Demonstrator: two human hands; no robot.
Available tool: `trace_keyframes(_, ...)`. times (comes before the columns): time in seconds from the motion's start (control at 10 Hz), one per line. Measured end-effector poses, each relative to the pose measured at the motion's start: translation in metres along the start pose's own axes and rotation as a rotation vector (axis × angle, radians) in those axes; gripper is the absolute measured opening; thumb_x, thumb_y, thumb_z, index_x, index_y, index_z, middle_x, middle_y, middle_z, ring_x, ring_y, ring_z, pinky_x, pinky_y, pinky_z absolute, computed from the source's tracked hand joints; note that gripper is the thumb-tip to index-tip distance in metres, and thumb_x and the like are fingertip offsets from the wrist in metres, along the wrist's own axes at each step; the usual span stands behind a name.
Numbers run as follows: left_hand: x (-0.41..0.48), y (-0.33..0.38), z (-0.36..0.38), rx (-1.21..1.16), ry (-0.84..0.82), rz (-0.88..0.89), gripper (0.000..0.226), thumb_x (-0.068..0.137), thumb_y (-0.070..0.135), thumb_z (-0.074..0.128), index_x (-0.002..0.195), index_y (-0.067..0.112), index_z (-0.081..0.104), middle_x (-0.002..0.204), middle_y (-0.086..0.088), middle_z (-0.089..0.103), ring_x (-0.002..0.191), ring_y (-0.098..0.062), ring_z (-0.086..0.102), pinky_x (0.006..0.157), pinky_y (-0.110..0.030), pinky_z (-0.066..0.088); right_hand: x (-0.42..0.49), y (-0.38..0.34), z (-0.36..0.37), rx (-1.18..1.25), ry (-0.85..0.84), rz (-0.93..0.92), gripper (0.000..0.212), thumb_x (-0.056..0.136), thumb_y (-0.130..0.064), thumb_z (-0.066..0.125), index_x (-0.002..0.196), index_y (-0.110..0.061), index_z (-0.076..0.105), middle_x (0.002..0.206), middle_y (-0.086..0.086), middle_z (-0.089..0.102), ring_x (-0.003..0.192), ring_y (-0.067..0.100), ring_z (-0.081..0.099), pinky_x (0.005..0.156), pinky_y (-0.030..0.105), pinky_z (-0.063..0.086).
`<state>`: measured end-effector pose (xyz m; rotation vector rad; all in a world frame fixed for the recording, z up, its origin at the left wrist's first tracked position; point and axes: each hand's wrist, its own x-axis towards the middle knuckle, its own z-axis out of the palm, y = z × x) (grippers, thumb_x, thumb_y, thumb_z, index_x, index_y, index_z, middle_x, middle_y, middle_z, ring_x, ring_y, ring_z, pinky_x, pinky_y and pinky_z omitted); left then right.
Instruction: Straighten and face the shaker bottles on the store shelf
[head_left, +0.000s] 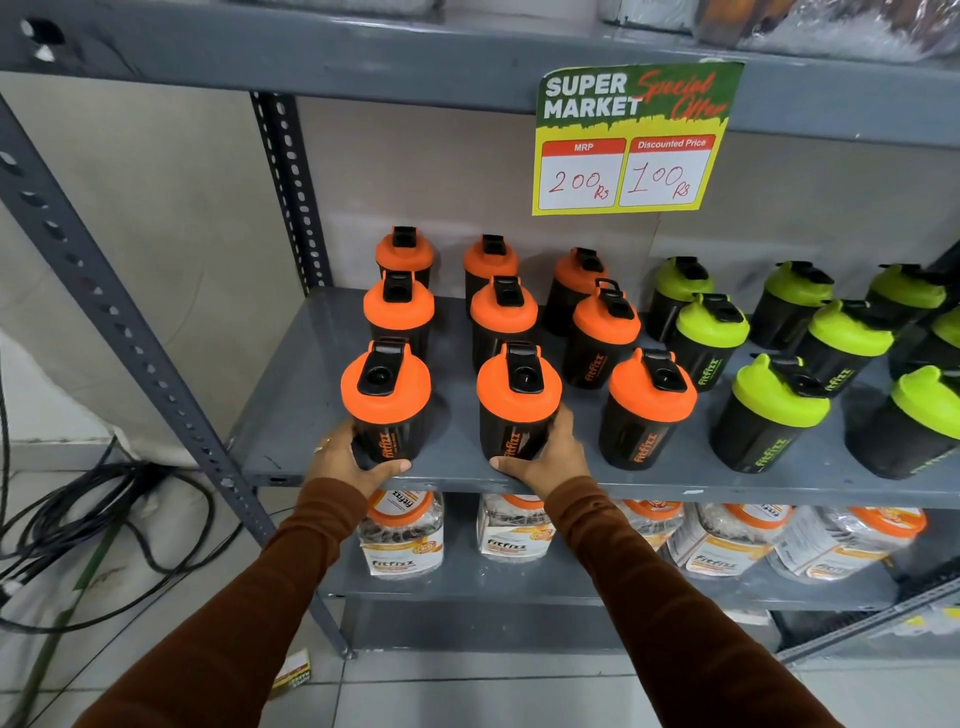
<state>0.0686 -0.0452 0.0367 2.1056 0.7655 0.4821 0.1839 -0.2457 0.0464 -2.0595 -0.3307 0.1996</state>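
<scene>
Left hand (345, 460) wrapped around the front-left orange bottle (385, 402). Right hand (543, 457) wrapped around the next orange bottle (518, 402). Both standing straight up at the front edge of the shelf (691, 486), names facing out. Probably only a small turn needed.

Single head-worn wide-angle view, looking forward and down from close in front of the grey shelf (467, 475), arms reaching in from bottom edge, upper shelf at top, floor tiles (467, 691) below.
</scene>
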Motion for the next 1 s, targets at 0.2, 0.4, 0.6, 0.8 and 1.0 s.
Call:
trace_keyframes(0.2,0.000,0.000,0.000,0.000,-0.003,0.002,0.062,0.061,0.022,0.083,0.113,0.005,0.052,0.119,-0.020,0.060,0.109,-0.037,0.054,0.092,-0.048,0.044,0.000,-0.001,-0.001,0.003,-0.022,0.016,0.095,0.055,-0.017,0.087,0.129,-0.012,0.029,0.130,0.014,0.053,0.120,0.031,0.050,0.100,0.037,0.040)
trace_keyframes(0.4,0.000,-0.002,0.000,0.018,0.001,0.005,0.063,0.061,0.023,0.083,0.113,0.005,0.052,0.119,-0.020,0.060,0.109,-0.037,0.054,0.091,-0.047,0.044,0.001,0.000,-0.002,0.012,-0.028,0.020,0.101,0.055,-0.016,0.087,0.134,-0.012,0.024,0.133,0.014,0.051,0.122,0.031,0.048,0.102,0.038,0.039)
trace_keyframes(0.6,0.001,-0.002,0.000,0.014,-0.009,0.017,0.064,0.059,0.022,0.084,0.112,0.005,0.052,0.118,-0.020,0.061,0.107,-0.036,0.055,0.090,-0.044,0.045,-0.001,-0.003,-0.003,0.011,-0.056,0.020,0.106,0.055,-0.014,0.086,0.137,-0.013,0.019,0.136,0.014,0.047,0.125,0.031,0.045,0.104,0.039,0.037)
trace_keyframes(0.8,-0.014,-0.011,0.001,-0.053,0.010,0.059,0.078,0.062,0.020,0.083,0.127,0.006,0.043,0.131,-0.017,0.052,0.119,-0.033,0.048,0.097,-0.041,0.039,-0.013,-0.002,-0.008,0.078,-0.069,-0.002,0.114,0.053,-0.008,0.087,0.141,-0.015,0.014,0.143,0.011,0.039,0.130,0.027,0.038,0.110,0.040,0.032)
trace_keyframes(1.0,-0.073,-0.026,0.028,0.217,0.166,0.152,0.068,0.078,0.017,0.068,0.133,-0.002,0.034,0.143,-0.023,0.035,0.131,-0.039,0.032,0.105,-0.050,0.030,-0.057,0.007,-0.003,-0.038,-0.078,-0.011,0.102,0.070,-0.015,0.077,0.143,-0.013,0.007,0.153,0.011,0.021,0.140,0.022,0.021,0.115,0.031,0.018)
